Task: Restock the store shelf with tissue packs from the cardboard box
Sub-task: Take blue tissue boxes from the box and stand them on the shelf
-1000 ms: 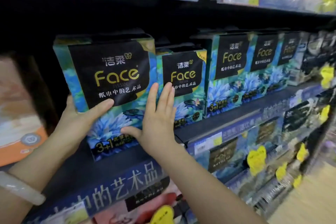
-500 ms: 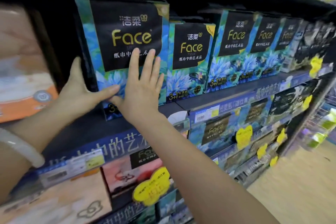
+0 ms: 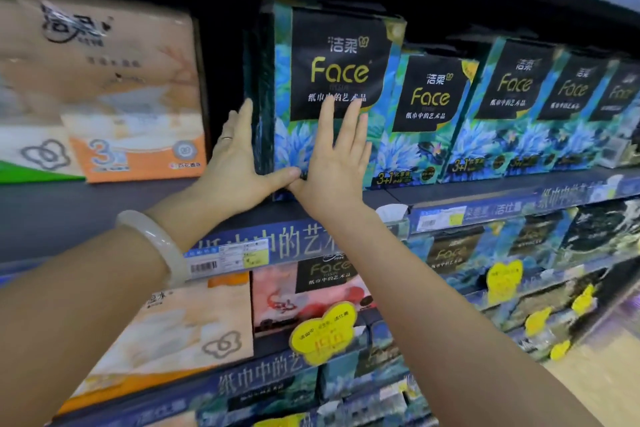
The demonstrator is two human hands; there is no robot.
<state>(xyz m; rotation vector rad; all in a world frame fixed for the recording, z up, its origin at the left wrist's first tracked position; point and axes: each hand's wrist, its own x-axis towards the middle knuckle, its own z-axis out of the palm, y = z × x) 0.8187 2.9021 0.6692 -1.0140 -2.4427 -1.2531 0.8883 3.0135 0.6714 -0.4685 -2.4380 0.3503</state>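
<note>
1. Tissue pack: blue floral wrap with a black "Face" label; stands upright on the shelf, at the left end of a row of like packs, its right edge touching the next one.
2. Left hand: fingers laid flat against the pack's left side, thumb reaching across its lower front corner; a ring on one finger, a pale bangle on the wrist.
3. Right hand: palm open, fingers spread and pressed flat on the pack's front, fingertips at the lower edge of the label; closed around nothing.
4. Orange-and-white packs: same shelf, left of the hands, a dark gap between.
5. Yellow price tag: on the lower shelf.
</note>
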